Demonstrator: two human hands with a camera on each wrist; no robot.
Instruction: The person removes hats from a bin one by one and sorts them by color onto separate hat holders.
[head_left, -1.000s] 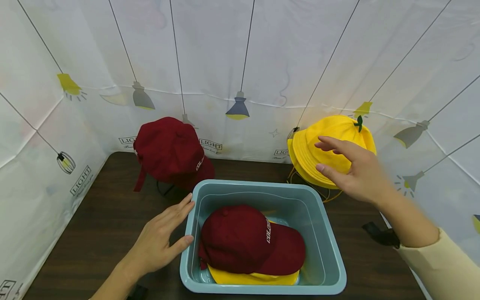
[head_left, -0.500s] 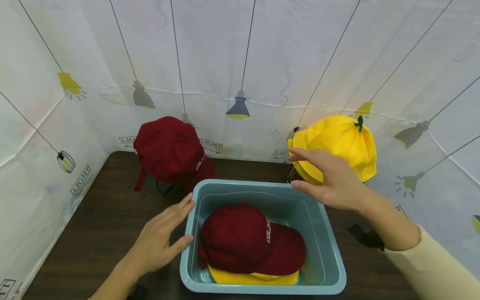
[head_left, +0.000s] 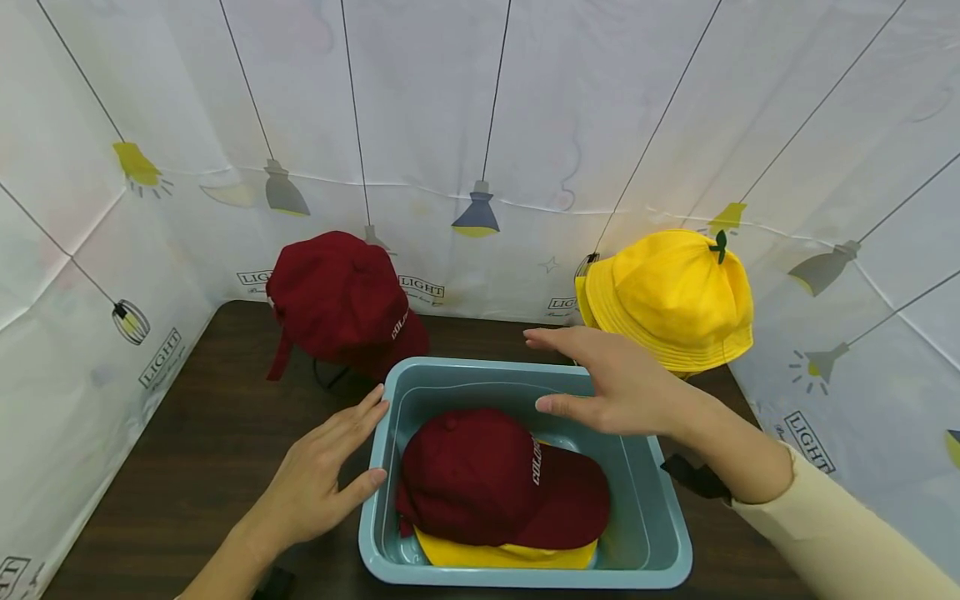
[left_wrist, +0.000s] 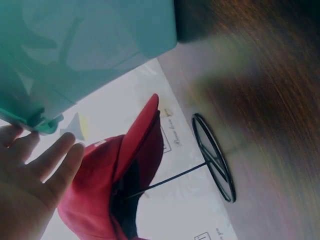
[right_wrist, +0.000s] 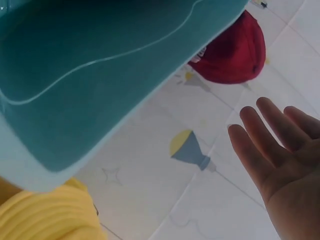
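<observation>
A blue plastic tub [head_left: 525,578] stands at the front of the table. In it a dark red baseball cap [head_left: 468,479] lies on top of a yellow hat [head_left: 495,556], mostly hidden under it. My left hand [head_left: 318,475] touches the tub's left rim with straight fingers. Over the tub's back right corner hovers my right hand [head_left: 611,379], fingers extended and holding nothing. Behind it a yellow bucket hat [head_left: 667,300] with a green sprout sits at the back right. Another red cap [head_left: 337,300] sits at the back left, on a black wire stand [left_wrist: 214,157].
The dark wooden table [head_left: 195,467] backs onto a white curtain [head_left: 420,100] printed with hanging lamps. This sheet also closes off the left and right sides. Black straps show at both wrists.
My right hand has moved left and toward me, from in front of the yellow bucket hat to over the tub's back right corner. The left hand has stayed at the rim.
</observation>
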